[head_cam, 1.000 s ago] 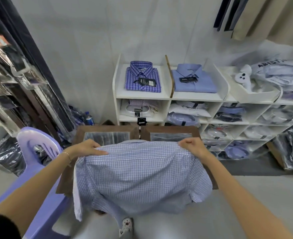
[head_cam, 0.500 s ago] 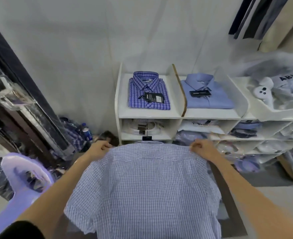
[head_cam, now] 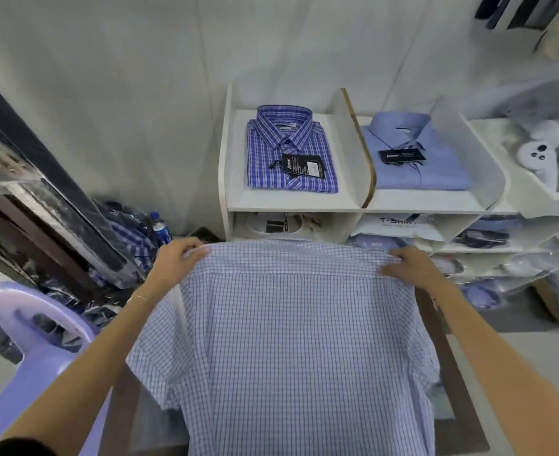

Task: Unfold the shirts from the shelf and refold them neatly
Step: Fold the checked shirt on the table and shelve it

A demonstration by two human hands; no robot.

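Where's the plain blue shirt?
Head view, upper right: plain blue shirt lies folded on the shelf's top tier, right of the striped shirt.

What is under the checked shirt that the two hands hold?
A brown wooden frame shows beside the checked shirt, gripped by left hand and right hand. Its middle is covered.

Both my arms reach forward, bare, and spread apart. My left hand point(head_cam: 176, 258) has the fingers curled and pinches the left shoulder of the checked shirt point(head_cam: 291, 340). My right hand point(head_cam: 409, 266) pinches the right shoulder, fingers curled too. A thin bracelet sits on my left wrist.
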